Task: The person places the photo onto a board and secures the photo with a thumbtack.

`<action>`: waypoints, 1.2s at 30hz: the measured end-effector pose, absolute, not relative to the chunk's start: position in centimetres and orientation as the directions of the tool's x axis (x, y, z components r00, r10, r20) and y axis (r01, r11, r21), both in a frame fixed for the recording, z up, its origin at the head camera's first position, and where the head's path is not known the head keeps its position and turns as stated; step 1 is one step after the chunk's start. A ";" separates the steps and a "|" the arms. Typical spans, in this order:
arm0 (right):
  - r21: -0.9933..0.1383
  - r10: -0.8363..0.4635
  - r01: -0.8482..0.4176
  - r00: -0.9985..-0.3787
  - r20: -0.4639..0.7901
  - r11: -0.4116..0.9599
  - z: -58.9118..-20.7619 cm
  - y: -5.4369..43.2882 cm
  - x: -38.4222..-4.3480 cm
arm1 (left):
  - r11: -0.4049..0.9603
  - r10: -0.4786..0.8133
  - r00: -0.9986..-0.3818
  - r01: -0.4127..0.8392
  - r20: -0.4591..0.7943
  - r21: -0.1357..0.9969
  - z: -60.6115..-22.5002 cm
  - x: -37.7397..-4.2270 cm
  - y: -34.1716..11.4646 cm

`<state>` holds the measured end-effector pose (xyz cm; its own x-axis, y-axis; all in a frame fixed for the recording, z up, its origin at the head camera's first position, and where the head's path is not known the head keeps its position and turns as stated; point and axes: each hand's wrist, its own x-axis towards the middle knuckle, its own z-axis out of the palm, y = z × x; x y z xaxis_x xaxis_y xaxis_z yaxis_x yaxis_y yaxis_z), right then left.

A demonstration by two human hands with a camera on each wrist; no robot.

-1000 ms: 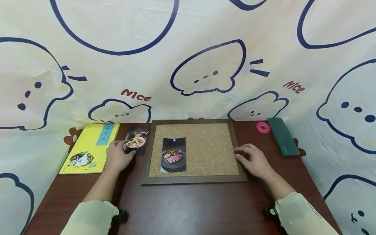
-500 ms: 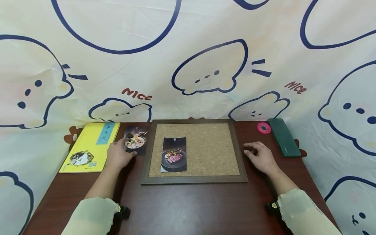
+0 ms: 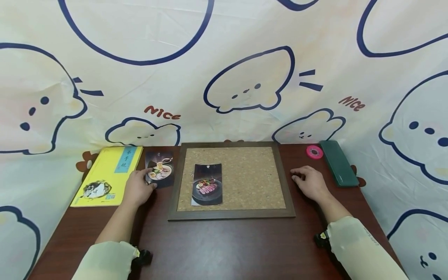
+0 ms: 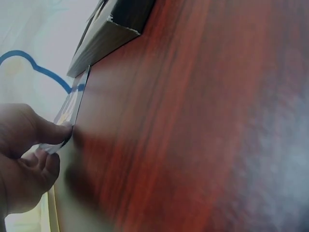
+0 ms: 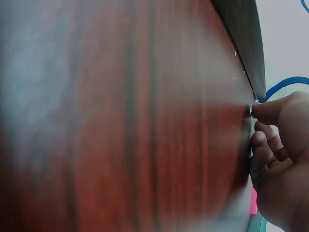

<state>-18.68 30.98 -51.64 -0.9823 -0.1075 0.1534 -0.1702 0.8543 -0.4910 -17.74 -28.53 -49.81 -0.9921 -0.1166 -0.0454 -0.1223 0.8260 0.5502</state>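
A dark photo of a noodle bowl (image 3: pixel 163 171) lies on the table left of the cork board. My left hand (image 3: pixel 136 188) pinches its lower left edge between thumb and fingers; the left wrist view shows the photo (image 4: pixel 75 102) nearly edge-on there. On the framed cork board (image 3: pixel 251 179) hangs a second photo, of sliced meat on a plate (image 3: pixel 207 187), with a small pale pin (image 3: pixel 208 166) at its top. My right hand (image 3: pixel 309 184) rests on the table just right of the board's frame, fingers loosely bent. A tiny glint by its thumb tip is too small to identify.
A yellow book (image 3: pixel 108 177) lies at the far left, beside my left hand. A pink ring-shaped item (image 3: pixel 314 152) and a long green box (image 3: pixel 338 163) sit at the back right. Behind the table (image 3: pixel 224 249) hangs a printed cloth.
My right hand has left the board's frame and shifted right onto the table. The noodle photo has slid slightly left and towards me with my left hand.
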 end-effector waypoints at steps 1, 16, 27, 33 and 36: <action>-0.487 -0.110 -0.169 -0.983 0.147 0.857 -51.6 31.0 -18.8 | 0.827 -0.111 -0.993 -0.112 -0.035 0.551 -49.8 -17.6 -28.6; -0.495 -0.103 -0.147 -0.988 0.114 0.856 -51.4 30.9 -18.7 | 0.715 -0.166 -0.978 -0.208 -0.127 0.667 -48.2 -16.6 -29.5; -0.527 -0.087 -0.132 -0.990 0.109 0.839 -51.6 31.0 -18.6 | 0.669 -0.151 -0.985 -0.164 -0.084 0.725 -46.0 -15.6 -28.8; -0.535 -0.073 -0.116 -0.992 0.101 0.837 -51.5 31.1 -18.4 | 0.669 -0.123 -0.992 -0.106 -0.031 0.735 -45.2 -15.3 -27.7; -0.535 -0.071 -0.106 -0.994 0.086 0.838 -51.5 31.1 -18.3 | 0.662 -0.118 -0.993 -0.096 -0.023 0.743 -44.9 -15.4 -27.3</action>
